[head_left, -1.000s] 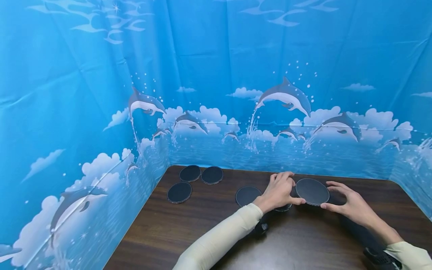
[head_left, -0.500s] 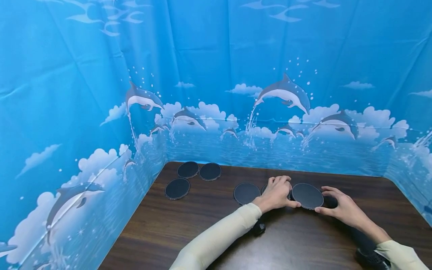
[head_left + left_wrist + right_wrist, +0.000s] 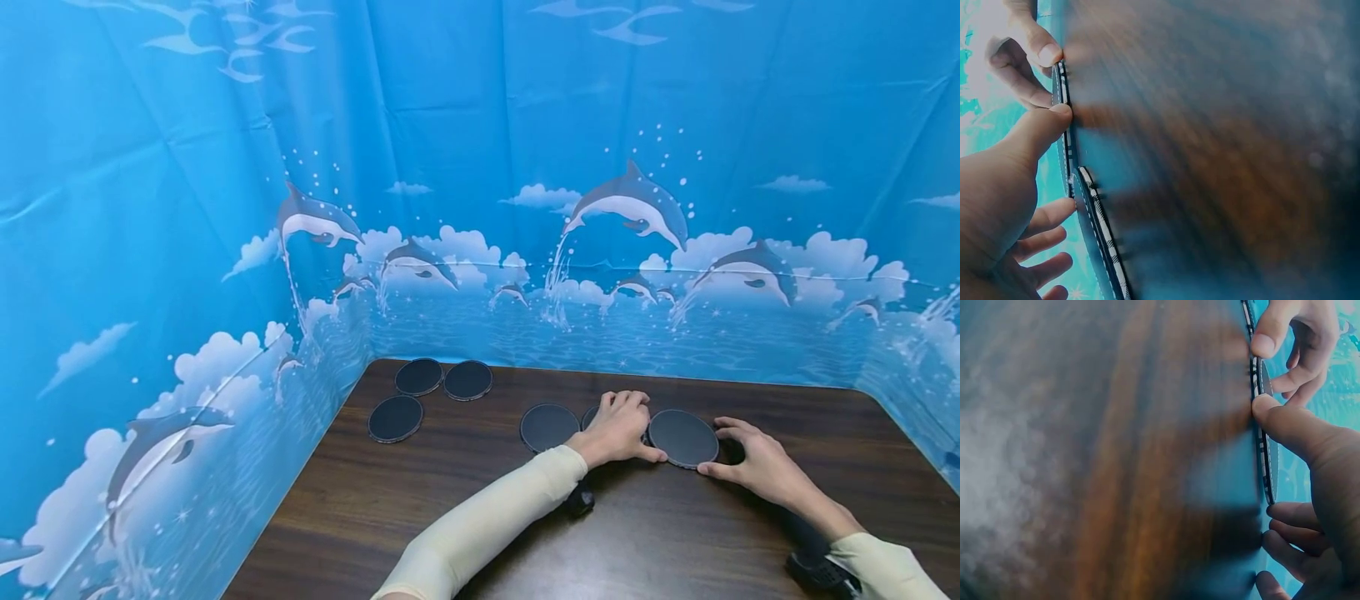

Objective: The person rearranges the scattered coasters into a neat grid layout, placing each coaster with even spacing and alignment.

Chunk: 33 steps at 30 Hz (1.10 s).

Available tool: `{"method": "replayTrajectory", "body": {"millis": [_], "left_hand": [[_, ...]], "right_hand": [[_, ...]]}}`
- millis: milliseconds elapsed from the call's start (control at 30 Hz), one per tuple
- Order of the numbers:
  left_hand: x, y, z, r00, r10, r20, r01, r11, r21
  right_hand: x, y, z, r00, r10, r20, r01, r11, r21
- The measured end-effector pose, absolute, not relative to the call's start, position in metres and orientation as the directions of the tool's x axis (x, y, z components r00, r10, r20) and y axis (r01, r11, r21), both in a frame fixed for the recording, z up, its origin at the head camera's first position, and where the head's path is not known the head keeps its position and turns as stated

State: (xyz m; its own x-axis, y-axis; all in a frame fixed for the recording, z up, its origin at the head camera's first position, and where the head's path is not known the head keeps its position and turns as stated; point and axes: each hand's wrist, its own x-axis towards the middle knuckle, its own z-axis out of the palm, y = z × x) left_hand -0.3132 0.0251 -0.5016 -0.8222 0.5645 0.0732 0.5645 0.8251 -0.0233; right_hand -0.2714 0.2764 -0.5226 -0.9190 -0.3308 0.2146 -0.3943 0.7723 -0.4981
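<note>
A round black coaster [image 3: 683,438] with a stitched rim lies between my two hands on the brown table [image 3: 337,500]. My right hand [image 3: 765,462] holds it at its right side, thumb at the front edge and fingers toward the back. On its left side, my left hand [image 3: 618,429] has its thumb at the front edge and its index finger bent toward the back. That hand partly hides another coaster [image 3: 589,416] beneath it. Further left sits a third coaster [image 3: 550,427]. Both wrist views show the coaster's rim [image 3: 1064,94] nearly edge-on, thumbs against it.
Several more black coasters lie at the table's back left: one in front [image 3: 395,418], one behind [image 3: 418,377] and one beside that [image 3: 468,380]. A blue dolphin-print curtain [image 3: 465,167] surrounds the table's back and sides.
The coaster between my hands has moved left and slightly toward me, up against the hand-covered one. My right hand has moved left with it. The view has shifted slightly.
</note>
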Motion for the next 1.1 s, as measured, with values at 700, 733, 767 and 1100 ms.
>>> {"method": "replayTrajectory", "body": {"millis": [700,733,767,1100], "left_hand": [[-0.327,0.025,-0.498,-0.826,0.564,-0.005,0.563,0.825,0.041],[-0.326,0.025,-0.497,-0.826,0.563,-0.006,0.563,0.826,0.037],[-0.326,0.025,-0.496,-0.827,0.563,-0.006,0.562,0.826,0.033],[-0.321,0.024,-0.493,-0.824,0.566,-0.032,0.566,0.824,0.003]], "right_hand": [[-0.271,0.272,-0.516,-0.919,-0.349,0.182,-0.393,0.793,-0.466],[-0.271,0.271,-0.516,-0.919,-0.348,0.183,-0.393,0.792,-0.467],[-0.271,0.271,-0.515,-0.920,-0.347,0.185,-0.393,0.790,-0.471],[-0.270,0.271,-0.519,-0.923,-0.344,0.172,-0.383,0.784,-0.487]]}}
